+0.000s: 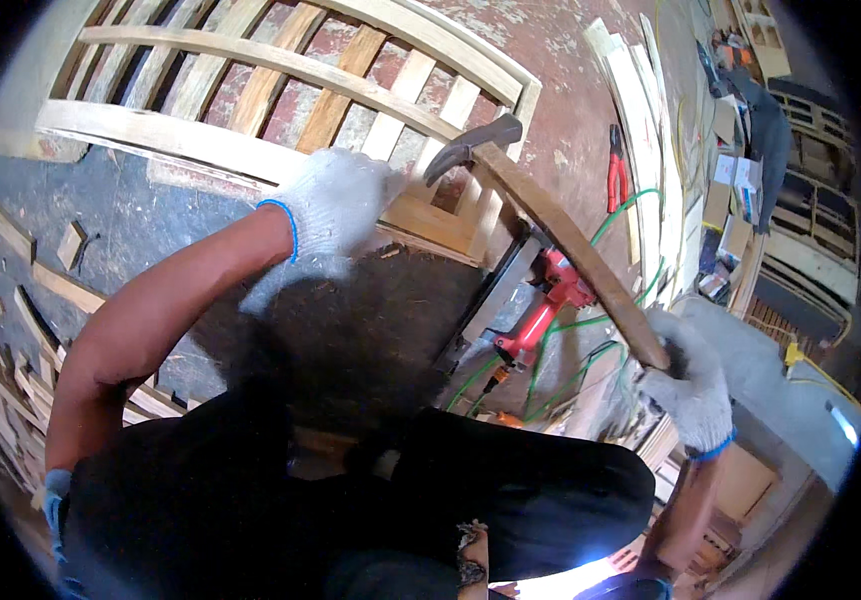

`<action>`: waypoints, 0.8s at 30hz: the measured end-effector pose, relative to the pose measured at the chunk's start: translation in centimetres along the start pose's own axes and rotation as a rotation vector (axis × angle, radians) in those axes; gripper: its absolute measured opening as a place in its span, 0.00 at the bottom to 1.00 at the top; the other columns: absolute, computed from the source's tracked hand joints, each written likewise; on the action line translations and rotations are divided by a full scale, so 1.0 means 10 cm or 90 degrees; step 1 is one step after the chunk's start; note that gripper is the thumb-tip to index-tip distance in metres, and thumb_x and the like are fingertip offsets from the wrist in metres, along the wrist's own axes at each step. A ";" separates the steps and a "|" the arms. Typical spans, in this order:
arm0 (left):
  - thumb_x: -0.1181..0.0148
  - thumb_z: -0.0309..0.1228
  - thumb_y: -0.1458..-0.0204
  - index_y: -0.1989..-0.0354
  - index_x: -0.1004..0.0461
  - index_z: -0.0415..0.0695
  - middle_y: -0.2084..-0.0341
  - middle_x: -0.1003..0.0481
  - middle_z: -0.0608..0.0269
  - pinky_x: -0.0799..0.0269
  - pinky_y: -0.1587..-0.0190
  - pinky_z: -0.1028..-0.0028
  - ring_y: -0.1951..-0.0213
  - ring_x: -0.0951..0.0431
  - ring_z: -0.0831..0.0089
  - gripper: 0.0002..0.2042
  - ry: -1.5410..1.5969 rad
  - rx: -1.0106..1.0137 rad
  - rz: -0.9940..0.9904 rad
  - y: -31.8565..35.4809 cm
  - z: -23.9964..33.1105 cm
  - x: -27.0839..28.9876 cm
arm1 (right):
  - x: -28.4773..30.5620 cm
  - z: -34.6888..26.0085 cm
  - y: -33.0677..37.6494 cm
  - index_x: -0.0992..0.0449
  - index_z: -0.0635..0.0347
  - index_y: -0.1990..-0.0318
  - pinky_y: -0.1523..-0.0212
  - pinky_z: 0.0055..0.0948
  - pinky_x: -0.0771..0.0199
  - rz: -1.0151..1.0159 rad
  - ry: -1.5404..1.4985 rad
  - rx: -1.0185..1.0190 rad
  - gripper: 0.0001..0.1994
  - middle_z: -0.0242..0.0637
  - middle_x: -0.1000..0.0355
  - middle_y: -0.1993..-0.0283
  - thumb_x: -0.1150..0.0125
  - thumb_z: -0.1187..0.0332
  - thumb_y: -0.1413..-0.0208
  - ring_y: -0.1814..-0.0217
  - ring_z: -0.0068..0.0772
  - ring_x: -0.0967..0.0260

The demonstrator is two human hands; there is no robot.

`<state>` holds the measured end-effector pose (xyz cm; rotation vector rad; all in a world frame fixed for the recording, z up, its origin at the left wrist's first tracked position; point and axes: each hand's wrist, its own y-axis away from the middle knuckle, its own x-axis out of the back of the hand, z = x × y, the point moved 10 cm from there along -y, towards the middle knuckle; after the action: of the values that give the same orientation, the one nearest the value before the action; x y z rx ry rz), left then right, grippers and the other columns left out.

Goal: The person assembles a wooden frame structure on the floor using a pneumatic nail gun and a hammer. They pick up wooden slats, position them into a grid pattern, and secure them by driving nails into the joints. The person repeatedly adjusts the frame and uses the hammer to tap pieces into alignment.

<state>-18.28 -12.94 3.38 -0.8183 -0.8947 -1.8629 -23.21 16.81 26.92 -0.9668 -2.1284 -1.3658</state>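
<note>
In the head view my right hand (690, 385), in a white knit glove, is closed around the end of a wooden hammer handle. The claw hammer (575, 240) slants up and left, its dark metal head above the near right corner of a slatted wooden frame (165, 128). My left hand (335, 205), gloved the same way, is at the frame's near edge, left of the hammer head. Motion smears its fingers, so whether they hold anything is unclear. Beside the frame's corner lies a red nail gun (540, 315).
A green air hose (615, 215) curls around the nail gun. Red-handled pliers (617, 170) lie near long pale wood strips (640, 130) on the right. Wood offcuts (65, 290) are scattered at left. Cardboard boxes (730, 190) stand farther right.
</note>
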 end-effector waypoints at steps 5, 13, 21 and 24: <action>0.27 0.48 0.54 0.59 0.22 0.43 0.65 0.19 0.50 0.21 0.57 0.53 0.60 0.17 0.47 0.23 0.053 -0.021 0.107 0.05 -0.04 0.05 | 0.49 -0.38 0.25 0.24 0.68 0.46 0.70 0.25 0.22 0.383 -0.165 0.100 0.22 0.45 0.21 0.53 0.33 0.74 0.52 0.68 0.29 0.23; 0.28 0.49 0.53 0.57 0.22 0.41 0.69 0.17 0.51 0.19 0.61 0.53 0.63 0.15 0.49 0.25 0.026 -0.009 0.051 0.02 -0.06 0.02 | 0.34 -1.06 -0.32 0.27 0.61 0.55 0.49 0.50 0.20 0.368 -0.282 0.550 0.17 0.50 0.25 0.53 0.36 0.55 0.38 0.53 0.49 0.24; 0.28 0.48 0.54 0.55 0.21 0.41 0.68 0.16 0.49 0.19 0.62 0.54 0.63 0.14 0.49 0.25 0.037 -0.004 0.041 0.06 -0.11 -0.01 | -0.39 -2.26 -0.52 0.27 0.52 0.62 0.51 0.49 0.32 -0.060 -0.272 0.723 0.10 0.33 0.34 0.70 0.35 0.58 0.41 0.65 0.40 0.35; 0.28 0.52 0.54 0.52 0.22 0.40 0.66 0.17 0.48 0.19 0.61 0.53 0.62 0.15 0.48 0.29 0.044 -0.018 0.070 0.00 -0.10 -0.07 | -0.74 -2.37 -0.35 0.26 0.51 0.62 0.53 0.49 0.32 -0.097 -0.139 0.707 0.11 0.34 0.33 0.69 0.33 0.58 0.43 0.65 0.42 0.33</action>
<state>-18.15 -13.54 2.29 -0.7999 -0.7674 -1.8006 -21.21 -8.01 29.84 -0.4787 -2.5929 0.0266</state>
